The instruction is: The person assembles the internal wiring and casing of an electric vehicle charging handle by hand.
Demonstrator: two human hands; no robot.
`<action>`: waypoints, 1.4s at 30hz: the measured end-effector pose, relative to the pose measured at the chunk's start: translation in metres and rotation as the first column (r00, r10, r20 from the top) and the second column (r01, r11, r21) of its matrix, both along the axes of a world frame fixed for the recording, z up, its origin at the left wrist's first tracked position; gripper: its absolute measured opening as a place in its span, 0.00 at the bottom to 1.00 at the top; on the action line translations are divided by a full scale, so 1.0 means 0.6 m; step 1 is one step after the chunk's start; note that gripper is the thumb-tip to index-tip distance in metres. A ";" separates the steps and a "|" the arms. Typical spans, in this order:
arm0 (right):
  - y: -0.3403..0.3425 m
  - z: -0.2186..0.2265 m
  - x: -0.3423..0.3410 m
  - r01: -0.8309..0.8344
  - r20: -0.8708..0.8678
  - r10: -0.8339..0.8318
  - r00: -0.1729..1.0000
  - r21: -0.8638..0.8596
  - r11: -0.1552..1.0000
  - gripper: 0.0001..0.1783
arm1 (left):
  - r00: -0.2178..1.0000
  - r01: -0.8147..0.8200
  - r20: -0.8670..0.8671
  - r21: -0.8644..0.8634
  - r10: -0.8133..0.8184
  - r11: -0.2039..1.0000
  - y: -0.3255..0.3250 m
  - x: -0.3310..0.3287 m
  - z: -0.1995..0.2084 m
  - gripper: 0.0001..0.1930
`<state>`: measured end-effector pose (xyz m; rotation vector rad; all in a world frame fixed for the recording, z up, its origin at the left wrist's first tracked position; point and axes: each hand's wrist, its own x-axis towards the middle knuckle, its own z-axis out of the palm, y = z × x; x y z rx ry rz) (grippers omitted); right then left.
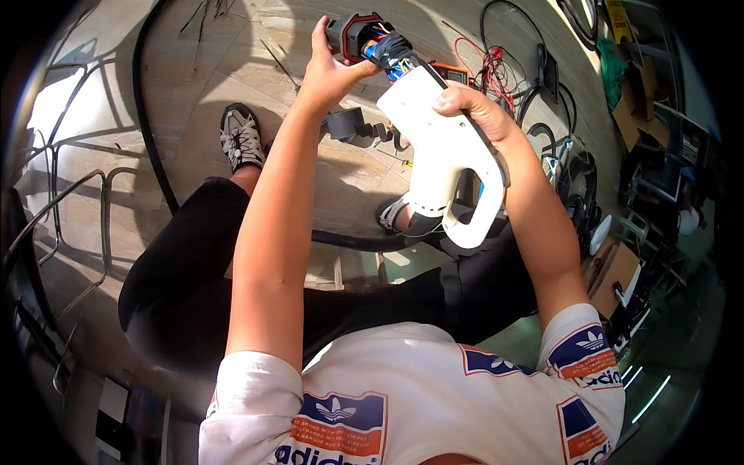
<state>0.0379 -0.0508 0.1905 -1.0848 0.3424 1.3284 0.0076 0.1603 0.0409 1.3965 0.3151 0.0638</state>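
My left hand (329,76) is wrapped round a dark grey plug head (346,37) with a red seal ring, thumb along its lower side. From the plug's back comes a bundle of coloured wires (400,70), partly bound in black tape, running toward the upper end of a white charging gun housing (431,132). That housing has a looped handle and is gripped near its upper right edge by my right hand (482,112), thumb on top. The fingers beneath the housing are mostly hidden. Plug and housing are apart, with the wires exposed between them.
On the tiled floor lie a black round cap (345,124), an orange meter (451,74) and tangled red and black test leads (496,76). A thick black cable (142,101) curves around my legs. Metal chair frames (103,209) stand left; cardboard boxes (635,108) sit right.
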 end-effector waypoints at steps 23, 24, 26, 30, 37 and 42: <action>-0.061 -0.287 0.199 0.073 0.153 -0.048 0.987 -0.165 0.984 0.27 | 0.877 0.338 -0.422 0.198 -0.231 0.920 -0.264 -0.192 0.038 0.20; -0.084 -0.308 0.209 0.086 0.148 -0.065 0.987 -0.141 0.986 0.28 | 0.875 0.345 -0.418 0.190 -0.242 0.919 -0.265 -0.185 0.044 0.19; -0.118 -0.356 0.213 0.114 0.132 -0.099 0.986 -0.115 0.987 0.29 | 0.869 0.361 -0.421 0.178 -0.260 0.915 -0.260 -0.174 0.059 0.18; -0.107 -0.427 0.156 0.127 0.154 -0.100 0.983 -0.174 0.977 0.27 | 0.899 0.322 -0.378 0.226 -0.221 0.919 -0.233 -0.177 0.064 0.15; -0.147 -0.506 0.066 0.066 0.393 0.204 0.897 -0.574 0.816 0.25 | 0.834 0.388 -0.466 0.114 -0.295 0.915 -0.209 -0.166 0.108 0.21; -0.146 -0.558 0.033 0.035 0.433 0.512 0.742 -0.787 0.616 0.24 | 0.802 0.419 -0.492 0.057 -0.340 0.906 -0.179 -0.159 0.111 0.16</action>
